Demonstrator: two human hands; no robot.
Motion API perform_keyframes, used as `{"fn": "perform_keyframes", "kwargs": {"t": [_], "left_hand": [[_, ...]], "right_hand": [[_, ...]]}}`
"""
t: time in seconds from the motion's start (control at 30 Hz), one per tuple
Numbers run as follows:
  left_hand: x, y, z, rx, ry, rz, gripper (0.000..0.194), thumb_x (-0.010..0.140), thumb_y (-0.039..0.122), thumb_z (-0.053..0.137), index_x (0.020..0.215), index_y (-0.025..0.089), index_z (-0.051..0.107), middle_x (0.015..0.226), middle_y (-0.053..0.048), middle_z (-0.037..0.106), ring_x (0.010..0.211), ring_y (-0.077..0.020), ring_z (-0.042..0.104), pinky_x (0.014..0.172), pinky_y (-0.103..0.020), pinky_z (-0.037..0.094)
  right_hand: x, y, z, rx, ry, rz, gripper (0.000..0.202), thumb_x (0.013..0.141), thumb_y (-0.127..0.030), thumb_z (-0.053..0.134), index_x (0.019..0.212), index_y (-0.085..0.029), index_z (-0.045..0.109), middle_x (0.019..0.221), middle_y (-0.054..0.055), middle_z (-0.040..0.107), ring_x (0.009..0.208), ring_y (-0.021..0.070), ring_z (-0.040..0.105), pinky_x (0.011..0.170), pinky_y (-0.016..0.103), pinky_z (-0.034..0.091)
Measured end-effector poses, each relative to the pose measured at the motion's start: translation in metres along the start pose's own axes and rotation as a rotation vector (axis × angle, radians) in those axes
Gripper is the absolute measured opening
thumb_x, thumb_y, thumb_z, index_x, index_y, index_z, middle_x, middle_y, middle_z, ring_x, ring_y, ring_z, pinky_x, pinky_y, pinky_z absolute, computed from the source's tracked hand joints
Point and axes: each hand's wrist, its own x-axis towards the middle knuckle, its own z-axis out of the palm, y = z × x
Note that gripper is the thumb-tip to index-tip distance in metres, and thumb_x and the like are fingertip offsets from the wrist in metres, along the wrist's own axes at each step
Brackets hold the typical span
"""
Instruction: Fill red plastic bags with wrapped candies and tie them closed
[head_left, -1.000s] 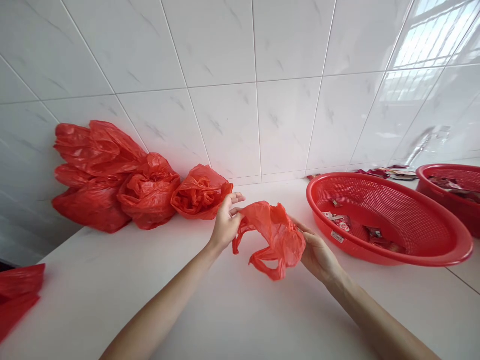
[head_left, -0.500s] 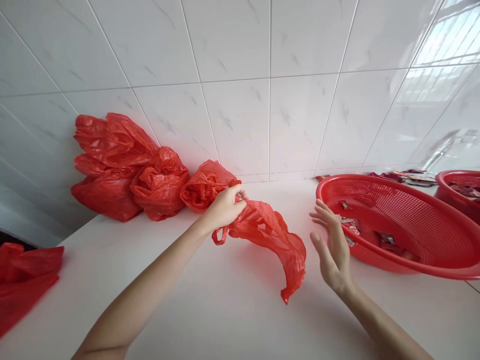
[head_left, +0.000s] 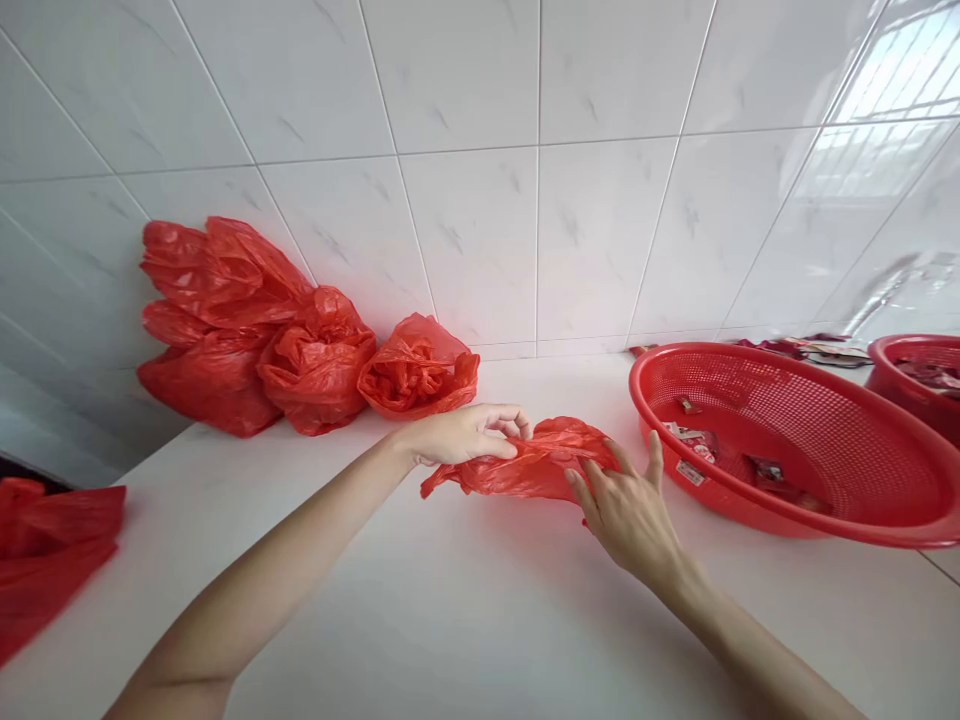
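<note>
A thin red plastic bag is stretched sideways between my hands, low over the white counter. My left hand pinches its left end between thumb and fingers. At the bag's right end, my right hand touches the plastic with its fingers spread and the thumb sticking up. Its fingertips are partly hidden in the folds. Behind my left hand stands an opened, crumpled red bag. The large red basket is just right of my right hand, with several small wrapped packets inside.
More bunched red bags lean against the tiled wall at the back left. Another red bag lies at the left edge. A second red basket and some flat packets are at the far right on the white counter.
My right hand has moved left onto the bag's free end, which hung down before. My left hand has come slightly lower and right, still holding the bag.
</note>
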Motion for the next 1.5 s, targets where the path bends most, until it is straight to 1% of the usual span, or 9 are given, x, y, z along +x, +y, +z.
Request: {"fn": "perform_keyframes", "kwargs": {"t": [0.17,0.37,0.47,0.7,0.87,1.0,1.17,1.33,1.5], "left_hand": [[-0.009,0.004,0.002,0.310,-0.109,-0.025,0.028,0.090,0.030,0.049,0.099,0.025,0.075,0.113,-0.005,0.063,0.088,-0.0162,0.062,0.068,-0.022,0.051],[-0.010,0.000,0.034,0.861,0.251,-0.194,0.038,0.095,0.045,0.047,0.117,0.021,0.067,0.105,-0.013,0.058,0.089,-0.0277,0.066,0.075,-0.036,0.054],[-0.007,0.000,0.042,1.018,0.328,-0.249,0.040,0.084,0.029,0.065,0.122,0.019,0.060,0.121,-0.017,0.053,0.084,-0.0276,0.069,0.074,-0.038,0.055],[-0.010,-0.009,0.023,0.987,0.098,-0.348,0.054,0.068,0.016,0.075,0.120,0.024,0.063,0.145,-0.018,0.046,0.111,-0.0383,0.065,0.085,-0.046,0.056],[-0.017,-0.009,0.029,1.026,0.306,0.137,0.045,0.083,0.015,0.066,0.126,0.026,0.066,0.156,-0.014,0.040,0.139,-0.0361,0.044,0.110,-0.053,0.042],[-0.012,-0.006,0.047,1.007,0.370,0.537,0.033,0.094,0.008,0.046,0.105,0.020,0.074,0.131,-0.011,0.062,0.118,-0.0234,0.060,0.101,-0.038,0.049],[0.017,-0.023,0.058,1.153,0.033,0.212,0.030,0.088,0.003,0.046,0.097,0.015,0.072,0.098,-0.011,0.073,0.096,-0.0257,0.069,0.084,-0.036,0.054],[0.030,-0.037,0.048,1.122,-0.031,-0.141,0.026,0.089,0.014,0.051,0.106,0.010,0.070,0.111,-0.020,0.072,0.105,-0.0332,0.069,0.080,-0.039,0.056],[0.016,-0.030,0.045,1.070,-0.125,-0.288,0.023,0.079,0.026,0.066,0.095,0.010,0.073,0.090,-0.017,0.075,0.082,-0.0329,0.073,0.066,-0.038,0.057]], "right_hand": [[-0.003,-0.002,0.000,-0.143,-0.084,0.126,0.027,0.101,-0.025,0.045,0.082,-0.018,0.062,0.053,0.004,0.067,0.080,0.0279,0.068,0.106,0.056,0.024],[-0.004,-0.007,-0.003,-0.128,-0.368,0.139,0.010,0.083,-0.023,0.065,0.082,-0.018,0.057,0.057,0.004,0.067,0.062,0.0245,0.067,0.091,0.044,0.034],[-0.002,-0.012,-0.009,-0.078,-0.536,0.183,0.016,0.078,-0.027,0.068,0.086,-0.016,0.059,0.061,0.005,0.068,0.060,0.0255,0.068,0.081,0.039,0.037],[0.002,-0.010,-0.019,-0.139,-0.646,0.286,0.030,0.087,-0.045,0.067,0.086,-0.016,0.061,0.071,0.008,0.070,0.070,0.0288,0.072,0.079,0.040,0.039],[0.004,-0.006,-0.020,-0.162,-0.582,0.258,0.028,0.092,-0.043,0.064,0.079,-0.018,0.058,0.070,0.007,0.071,0.072,0.0284,0.073,0.082,0.041,0.040],[0.004,-0.005,-0.021,-0.196,-0.510,0.233,0.032,0.093,-0.045,0.063,0.075,-0.019,0.056,0.064,0.006,0.069,0.068,0.0268,0.072,0.083,0.041,0.041],[0.003,-0.005,-0.021,-0.141,-0.521,0.193,0.025,0.092,-0.039,0.067,0.078,-0.019,0.059,0.061,0.003,0.068,0.067,0.0246,0.071,0.089,0.042,0.041],[0.004,-0.005,-0.023,-0.147,-0.583,0.187,0.036,0.098,-0.044,0.057,0.073,-0.018,0.062,0.066,0.006,0.071,0.068,0.0252,0.072,0.099,0.050,0.038],[0.006,-0.006,-0.026,-0.278,-0.533,0.293,0.044,0.096,-0.045,0.059,0.064,-0.015,0.065,0.062,0.010,0.069,0.066,0.0286,0.071,0.099,0.062,0.034]]}}
